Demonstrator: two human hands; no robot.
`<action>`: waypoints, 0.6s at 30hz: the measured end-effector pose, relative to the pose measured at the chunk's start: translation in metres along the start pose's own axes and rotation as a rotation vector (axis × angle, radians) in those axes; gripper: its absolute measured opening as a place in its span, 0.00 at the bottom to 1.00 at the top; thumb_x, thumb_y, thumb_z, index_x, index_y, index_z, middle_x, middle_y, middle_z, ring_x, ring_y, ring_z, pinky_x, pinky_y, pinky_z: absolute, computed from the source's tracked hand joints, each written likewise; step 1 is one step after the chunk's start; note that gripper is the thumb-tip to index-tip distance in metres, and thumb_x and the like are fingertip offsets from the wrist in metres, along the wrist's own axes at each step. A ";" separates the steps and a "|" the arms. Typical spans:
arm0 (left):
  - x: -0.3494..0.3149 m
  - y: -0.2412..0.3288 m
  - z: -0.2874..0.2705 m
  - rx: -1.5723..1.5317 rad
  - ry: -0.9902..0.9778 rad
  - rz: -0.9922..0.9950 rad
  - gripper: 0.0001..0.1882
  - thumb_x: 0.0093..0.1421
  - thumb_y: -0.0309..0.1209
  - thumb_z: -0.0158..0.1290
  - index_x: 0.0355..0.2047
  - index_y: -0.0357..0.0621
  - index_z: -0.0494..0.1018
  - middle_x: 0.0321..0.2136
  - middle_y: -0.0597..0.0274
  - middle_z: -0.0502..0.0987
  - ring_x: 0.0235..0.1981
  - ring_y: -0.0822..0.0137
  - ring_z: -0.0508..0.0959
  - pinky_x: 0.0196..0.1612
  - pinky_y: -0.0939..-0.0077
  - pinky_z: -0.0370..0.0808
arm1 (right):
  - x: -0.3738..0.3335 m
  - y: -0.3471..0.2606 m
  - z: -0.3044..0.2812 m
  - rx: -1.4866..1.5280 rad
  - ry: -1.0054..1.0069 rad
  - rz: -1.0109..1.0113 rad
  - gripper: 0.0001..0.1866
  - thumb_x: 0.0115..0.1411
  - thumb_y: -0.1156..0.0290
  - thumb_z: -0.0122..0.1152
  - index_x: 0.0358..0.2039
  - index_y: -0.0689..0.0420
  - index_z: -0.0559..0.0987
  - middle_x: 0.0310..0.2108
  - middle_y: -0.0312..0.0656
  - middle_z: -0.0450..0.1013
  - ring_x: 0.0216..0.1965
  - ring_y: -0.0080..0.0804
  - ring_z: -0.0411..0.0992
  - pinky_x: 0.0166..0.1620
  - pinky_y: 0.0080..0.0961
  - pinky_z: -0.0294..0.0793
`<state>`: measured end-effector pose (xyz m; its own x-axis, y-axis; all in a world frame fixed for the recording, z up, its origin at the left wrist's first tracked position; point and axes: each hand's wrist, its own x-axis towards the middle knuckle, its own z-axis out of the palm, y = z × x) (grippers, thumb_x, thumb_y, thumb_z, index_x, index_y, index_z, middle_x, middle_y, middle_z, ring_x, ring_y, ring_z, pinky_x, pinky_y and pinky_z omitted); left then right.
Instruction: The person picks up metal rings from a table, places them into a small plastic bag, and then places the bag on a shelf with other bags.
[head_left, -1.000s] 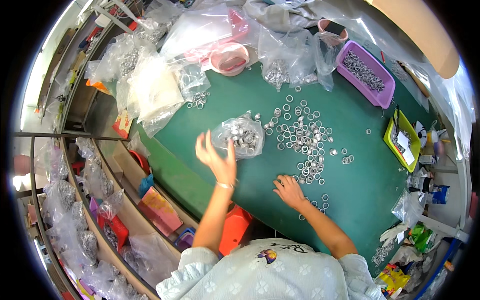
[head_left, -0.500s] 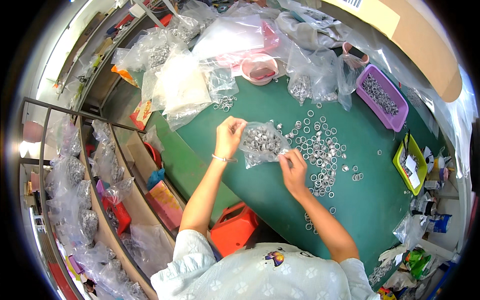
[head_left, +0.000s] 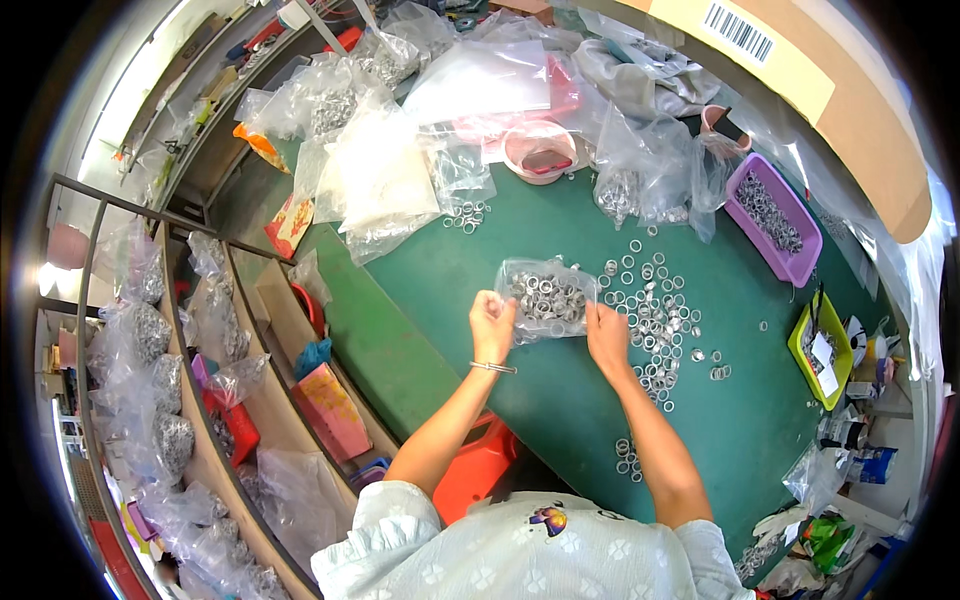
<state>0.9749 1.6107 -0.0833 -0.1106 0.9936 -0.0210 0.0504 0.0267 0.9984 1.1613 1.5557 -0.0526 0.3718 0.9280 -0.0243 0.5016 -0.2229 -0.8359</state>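
Between my two hands is a clear plastic bag (head_left: 548, 297), partly filled with small silvery metal rings. My left hand (head_left: 492, 327) is closed on the bag's left edge, its fingers pinched together. On the opposite edge my right hand (head_left: 607, 338) pinches the plastic in the same way. The bag sits over the green tabletop; whether it rests on it I cannot tell. Just right of my right hand, loose metal rings (head_left: 655, 322) lie scattered. A smaller group of rings (head_left: 466, 217) lies farther off to the left.
A purple basket (head_left: 815, 250) of small metal parts and a yellow-green basket (head_left: 838, 388) stand at the right. Plastic bags (head_left: 375, 190) and a pink bowl (head_left: 540, 150) crowd the far side. Left are shelves of filled bags (head_left: 172, 440); a red stool (head_left: 470, 465) stands below.
My left hand has come down to the bag's lower left edge, and the bag now lies level between both hands. My right hand has shifted slightly right; the whole view has moved a little.
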 end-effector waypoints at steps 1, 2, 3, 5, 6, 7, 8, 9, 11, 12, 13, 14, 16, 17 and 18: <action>0.003 0.008 0.001 -0.090 0.022 0.070 0.09 0.55 0.20 0.52 0.24 0.44 0.63 0.19 0.71 0.67 0.17 0.82 0.64 0.18 0.86 0.64 | 0.004 -0.007 -0.002 0.113 0.037 -0.038 0.18 0.60 0.67 0.50 0.17 0.66 0.67 0.08 0.40 0.57 0.12 0.28 0.54 0.20 0.33 0.59; 0.007 0.043 0.008 -0.178 0.028 -0.067 0.11 0.55 0.19 0.50 0.22 0.46 0.60 0.16 0.71 0.66 0.15 0.82 0.64 0.16 0.85 0.63 | 0.008 -0.012 -0.006 0.104 0.044 -0.123 0.20 0.61 0.67 0.49 0.16 0.66 0.64 0.10 0.39 0.55 0.16 0.21 0.51 0.19 0.28 0.53; 0.013 0.064 0.001 -0.200 -0.006 -0.071 0.12 0.55 0.19 0.50 0.22 0.46 0.60 0.15 0.70 0.65 0.13 0.81 0.64 0.14 0.85 0.62 | 0.013 -0.027 -0.011 0.124 0.021 -0.138 0.19 0.61 0.67 0.49 0.16 0.66 0.66 0.11 0.44 0.58 0.15 0.30 0.54 0.19 0.31 0.55; 0.021 0.073 -0.010 -0.232 -0.044 -0.051 0.12 0.56 0.19 0.50 0.21 0.46 0.59 0.14 0.70 0.65 0.13 0.80 0.63 0.14 0.86 0.62 | 0.015 -0.052 -0.016 0.159 -0.033 -0.156 0.19 0.60 0.66 0.49 0.17 0.67 0.69 0.12 0.54 0.62 0.13 0.47 0.61 0.20 0.37 0.58; 0.025 0.074 -0.014 -0.200 -0.053 -0.045 0.12 0.56 0.19 0.50 0.21 0.46 0.59 0.14 0.70 0.64 0.12 0.80 0.63 0.14 0.86 0.62 | 0.017 -0.052 -0.014 0.153 -0.058 -0.129 0.19 0.60 0.66 0.49 0.17 0.66 0.69 0.13 0.55 0.63 0.14 0.50 0.62 0.21 0.38 0.59; 0.027 0.076 -0.016 -0.164 -0.059 -0.045 0.12 0.56 0.19 0.50 0.21 0.46 0.59 0.14 0.70 0.64 0.12 0.80 0.63 0.13 0.86 0.62 | 0.020 -0.050 -0.010 0.132 -0.058 -0.149 0.19 0.60 0.65 0.49 0.17 0.66 0.69 0.13 0.55 0.63 0.15 0.51 0.62 0.21 0.38 0.59; 0.026 0.076 -0.018 -0.129 -0.067 -0.045 0.12 0.56 0.19 0.49 0.21 0.46 0.59 0.14 0.70 0.64 0.11 0.80 0.63 0.13 0.86 0.61 | 0.024 -0.045 -0.003 0.112 -0.057 -0.169 0.19 0.60 0.65 0.49 0.17 0.66 0.69 0.13 0.55 0.63 0.15 0.52 0.62 0.21 0.38 0.59; 0.021 0.067 -0.019 -0.125 -0.061 -0.068 0.12 0.56 0.20 0.50 0.21 0.46 0.59 0.14 0.70 0.64 0.11 0.80 0.62 0.13 0.86 0.61 | 0.024 -0.041 0.002 0.092 -0.054 -0.190 0.19 0.60 0.65 0.49 0.17 0.66 0.69 0.13 0.55 0.63 0.15 0.52 0.62 0.21 0.38 0.59; 0.019 0.054 -0.025 -0.111 -0.049 -0.081 0.12 0.56 0.20 0.50 0.21 0.46 0.59 0.13 0.70 0.64 0.11 0.80 0.62 0.12 0.86 0.61 | 0.025 -0.039 0.004 0.024 -0.059 -0.199 0.19 0.60 0.65 0.48 0.17 0.66 0.69 0.13 0.55 0.63 0.15 0.52 0.63 0.21 0.38 0.59; 0.018 0.057 -0.029 -0.084 -0.065 -0.097 0.13 0.56 0.23 0.53 0.21 0.46 0.59 0.13 0.71 0.64 0.11 0.80 0.63 0.12 0.86 0.61 | 0.024 -0.037 0.004 0.038 -0.068 -0.201 0.19 0.60 0.65 0.49 0.17 0.66 0.69 0.14 0.55 0.63 0.15 0.52 0.62 0.21 0.38 0.59; 0.016 0.054 -0.029 -0.098 -0.079 -0.113 0.13 0.56 0.23 0.53 0.21 0.46 0.60 0.13 0.71 0.64 0.11 0.80 0.63 0.11 0.86 0.61 | 0.016 -0.031 0.000 0.037 -0.091 -0.180 0.19 0.60 0.64 0.49 0.17 0.66 0.69 0.14 0.55 0.63 0.14 0.51 0.61 0.21 0.37 0.59; 0.016 0.052 -0.029 -0.112 -0.096 -0.129 0.12 0.56 0.24 0.54 0.22 0.46 0.60 0.13 0.71 0.64 0.10 0.81 0.63 0.11 0.86 0.61 | 0.016 -0.025 -0.005 0.036 -0.197 -0.094 0.20 0.60 0.63 0.49 0.18 0.65 0.70 0.13 0.49 0.65 0.14 0.39 0.60 0.22 0.33 0.59; 0.008 0.058 -0.022 -0.073 -0.114 -0.213 0.10 0.56 0.26 0.55 0.29 0.43 0.62 0.17 0.70 0.65 0.12 0.81 0.63 0.13 0.87 0.61 | 0.007 -0.004 -0.010 0.237 -0.268 -0.043 0.19 0.60 0.62 0.50 0.19 0.64 0.71 0.15 0.43 0.66 0.17 0.30 0.60 0.24 0.29 0.60; 0.002 0.058 -0.017 -0.078 -0.035 -0.154 0.10 0.56 0.25 0.54 0.32 0.41 0.62 0.20 0.68 0.66 0.15 0.80 0.64 0.15 0.86 0.63 | 0.003 0.008 -0.016 0.335 -0.290 -0.020 0.19 0.61 0.61 0.50 0.20 0.64 0.71 0.16 0.40 0.67 0.19 0.26 0.60 0.25 0.27 0.60; -0.006 0.057 -0.012 -0.084 0.040 -0.096 0.11 0.56 0.25 0.54 0.35 0.40 0.62 0.24 0.66 0.67 0.19 0.80 0.66 0.17 0.85 0.64 | -0.005 0.021 -0.025 0.457 -0.290 -0.015 0.16 0.61 0.62 0.50 0.26 0.62 0.74 0.20 0.35 0.68 0.25 0.20 0.64 0.30 0.22 0.62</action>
<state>0.9668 1.6053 -0.0260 -0.1507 0.9818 -0.1160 -0.0451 0.1104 0.9929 1.1898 1.5386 -0.0561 0.1038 0.9888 -0.1073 0.0901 -0.1168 -0.9891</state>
